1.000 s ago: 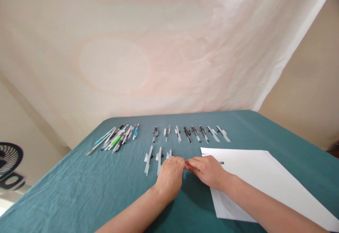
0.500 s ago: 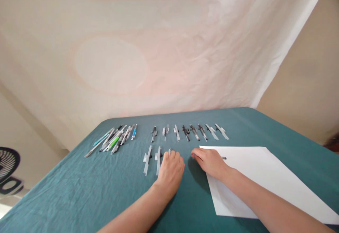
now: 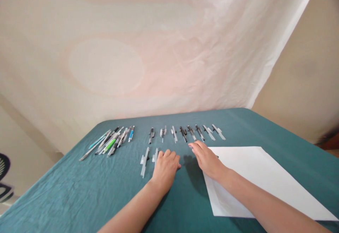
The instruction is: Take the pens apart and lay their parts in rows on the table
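My left hand (image 3: 166,167) rests low over the near row of pens, its fingers curled down. A pale bit peeks out by its thumb side; the rest of what lies under the fingers is hidden. Just left of it are a clear pen (image 3: 156,155), partly covered by the hand, and another clear pen (image 3: 144,162) with its cap lying across it. Over the left edge of the white paper (image 3: 246,176), my right hand (image 3: 208,159) is closed, palm down, around a slim pen. Only small dark ends of that pen show at the fingertips and behind the hand.
On the green cloth (image 3: 79,190), a far row holds several capped pens, among them a black pen (image 3: 183,134) and a clear pen (image 3: 218,132). A loose pile at left includes a green pen (image 3: 110,145) and a blue pen (image 3: 131,134). A fan (image 3: 4,169) stands beyond the left edge.
My right hand has lifted a little and moved forward, toward the far row. My left hand stays over the near row, now hiding the pen end that showed beyond its fingers. The view has shifted slightly.
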The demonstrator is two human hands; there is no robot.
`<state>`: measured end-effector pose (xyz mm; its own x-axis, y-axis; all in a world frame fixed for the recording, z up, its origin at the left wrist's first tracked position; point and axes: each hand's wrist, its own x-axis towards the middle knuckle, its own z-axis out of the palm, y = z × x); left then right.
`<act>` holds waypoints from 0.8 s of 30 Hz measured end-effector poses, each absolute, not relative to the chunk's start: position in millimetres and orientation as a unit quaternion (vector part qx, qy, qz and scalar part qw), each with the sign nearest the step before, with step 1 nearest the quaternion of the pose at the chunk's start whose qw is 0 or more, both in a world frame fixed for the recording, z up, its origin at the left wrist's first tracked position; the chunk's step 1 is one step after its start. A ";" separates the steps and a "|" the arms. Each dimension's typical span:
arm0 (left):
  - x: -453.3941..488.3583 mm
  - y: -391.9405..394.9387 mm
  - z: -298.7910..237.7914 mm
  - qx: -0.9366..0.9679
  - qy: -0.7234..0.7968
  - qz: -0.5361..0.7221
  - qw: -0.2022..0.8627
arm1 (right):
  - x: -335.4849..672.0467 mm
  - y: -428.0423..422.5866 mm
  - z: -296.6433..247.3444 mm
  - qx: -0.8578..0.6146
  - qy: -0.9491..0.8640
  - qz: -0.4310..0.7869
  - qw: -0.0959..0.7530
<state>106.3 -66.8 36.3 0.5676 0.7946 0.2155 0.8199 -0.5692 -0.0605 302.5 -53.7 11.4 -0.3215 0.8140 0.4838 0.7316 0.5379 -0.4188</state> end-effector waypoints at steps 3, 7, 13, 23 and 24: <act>106.5 -70.8 42.8 -0.867 -0.471 -0.163 0.023 | 300.2 -60.3 26.0 -0.469 -0.777 0.136 0.396; 109.0 -81.7 46.9 -0.796 -0.458 -0.315 -0.239 | 290.8 -75.6 45.9 -0.438 -0.688 0.409 0.410; 112.2 -85.4 44.3 -0.671 -0.408 -0.401 -0.473 | 270.9 -87.1 40.7 -0.312 -0.528 0.697 0.370; 83.0 -59.3 48.0 -0.447 -0.396 -0.592 -0.541 | 281.4 -74.8 28.6 -0.278 -0.519 0.759 0.278; 81.7 -58.7 48.1 -0.442 -0.393 -0.595 -0.545 | 282.2 -74.5 28.3 -0.273 -0.510 0.769 0.272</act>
<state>81.7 -58.7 48.1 -0.0151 0.9951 0.0982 -0.3007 -0.0982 0.9487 282.2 -74.5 28.3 -0.7022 0.6977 -0.1421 -0.1400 -0.3310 -0.9332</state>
